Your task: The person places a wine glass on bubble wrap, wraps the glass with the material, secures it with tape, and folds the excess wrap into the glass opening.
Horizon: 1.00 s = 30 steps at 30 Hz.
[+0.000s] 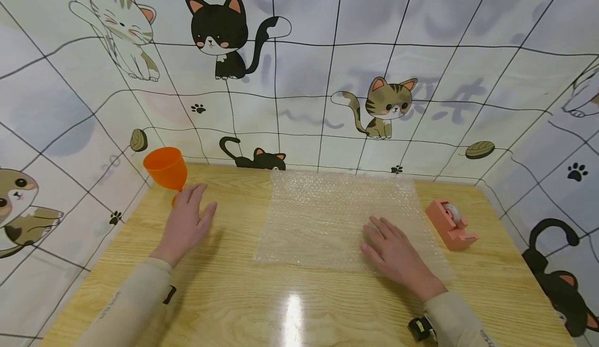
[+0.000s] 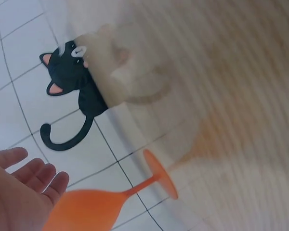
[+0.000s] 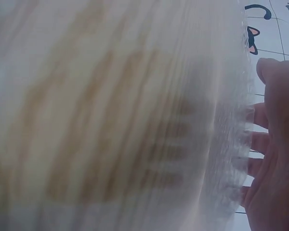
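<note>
An orange plastic goblet (image 1: 165, 167) stands at the far left of the wooden table. My left hand (image 1: 186, 226) is right beside it, fingers spread, and overlaps its stem in the head view. In the left wrist view the goblet's stem and round foot (image 2: 160, 174) show fully, with loosely bent fingers (image 2: 36, 175) near the bowl. A sheet of clear bubble wrap (image 1: 318, 217) lies flat across the middle of the table. Over its right part hovers my right hand (image 1: 398, 256), palm down, fingers extended, holding nothing.
A pink tape dispenser (image 1: 450, 225) with a roll of clear tape stands just right of the bubble wrap. Behind the wooden table (image 1: 224, 305) and at its sides hangs a white sheet (image 1: 304, 71) printed with cartoon cats.
</note>
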Tool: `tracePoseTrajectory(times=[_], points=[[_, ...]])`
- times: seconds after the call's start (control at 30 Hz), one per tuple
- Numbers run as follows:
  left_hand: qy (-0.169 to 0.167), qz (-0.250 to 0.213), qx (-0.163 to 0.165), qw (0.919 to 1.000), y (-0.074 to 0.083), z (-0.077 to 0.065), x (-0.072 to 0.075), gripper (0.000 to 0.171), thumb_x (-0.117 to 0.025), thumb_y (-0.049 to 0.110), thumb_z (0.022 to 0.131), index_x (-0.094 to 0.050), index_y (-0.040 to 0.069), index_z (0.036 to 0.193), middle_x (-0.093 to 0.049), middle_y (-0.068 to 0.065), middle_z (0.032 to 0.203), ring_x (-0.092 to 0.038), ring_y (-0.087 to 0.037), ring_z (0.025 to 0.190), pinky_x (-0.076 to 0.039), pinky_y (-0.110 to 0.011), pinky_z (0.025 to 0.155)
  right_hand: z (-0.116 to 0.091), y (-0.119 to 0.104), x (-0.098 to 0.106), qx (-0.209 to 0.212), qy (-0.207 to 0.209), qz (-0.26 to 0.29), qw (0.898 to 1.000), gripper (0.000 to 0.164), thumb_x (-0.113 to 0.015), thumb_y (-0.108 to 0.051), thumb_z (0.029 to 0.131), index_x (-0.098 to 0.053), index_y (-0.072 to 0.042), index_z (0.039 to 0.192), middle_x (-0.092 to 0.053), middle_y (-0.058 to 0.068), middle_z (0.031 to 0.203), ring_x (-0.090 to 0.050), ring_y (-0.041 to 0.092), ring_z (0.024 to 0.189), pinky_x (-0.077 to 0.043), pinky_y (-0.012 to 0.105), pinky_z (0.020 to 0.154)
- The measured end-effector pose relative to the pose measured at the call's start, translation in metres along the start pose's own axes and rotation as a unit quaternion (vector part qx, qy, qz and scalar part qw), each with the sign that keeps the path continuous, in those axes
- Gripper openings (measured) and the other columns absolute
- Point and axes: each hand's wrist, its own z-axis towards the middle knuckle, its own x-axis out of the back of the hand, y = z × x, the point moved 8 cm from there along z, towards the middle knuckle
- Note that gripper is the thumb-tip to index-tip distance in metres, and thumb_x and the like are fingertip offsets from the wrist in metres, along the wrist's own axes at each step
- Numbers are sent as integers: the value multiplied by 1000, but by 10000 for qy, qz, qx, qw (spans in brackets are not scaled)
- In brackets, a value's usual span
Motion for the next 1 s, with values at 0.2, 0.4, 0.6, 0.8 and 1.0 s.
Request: tracePoseTrajectory(times=[0.2,0.4,0.6,0.8,1.0], points=[[439,-157,162,9988,-6,3,24,50,-58,20,105,-45,-10,143,-43,-33,142,-39,-52,131,-37,-68,103,2,-4,0,162,92,-7,9998,48,-64,-30,102,-62,0,140,-49,25,152,-43,49,142,-36,65,112],[735,-244,397,9962,-11,1,43,47,-59,12,101,-46,-12,139,-43,-34,137,-39,-52,125,-37,-68,97,4,-7,-6,198,26,-12,9998,49,-66,-32,101,-62,-2,140,-51,24,151,-44,47,141,-37,64,112],[998,-243,653,9926,-18,3,56,47,-56,11,99,-45,-13,138,-40,-35,136,-36,-52,126,-35,-68,97,2,-9,-6,219,4,-119,9997,51,-67,-33,100,-62,-2,140,-52,23,151,-45,47,141,-39,64,111],[1246,-316,1170,9848,-33,3,69,49,-55,14,98,-43,-12,138,-35,-32,138,-32,-47,128,-34,-64,99,3,-11,-8,142,-139,-171,9997,54,-65,-35,101,-61,0,142,-51,23,152,-43,46,142,-37,63,113],[1223,-421,1772,9756,-52,5,77,61,-58,22,98,-35,-7,147,-27,-28,146,-29,-44,133,-33,-61,100,3,-11,-8,98,-179,-195,9996,55,-65,-36,101,-60,0,142,-51,23,152,-43,46,143,-36,63,114]])
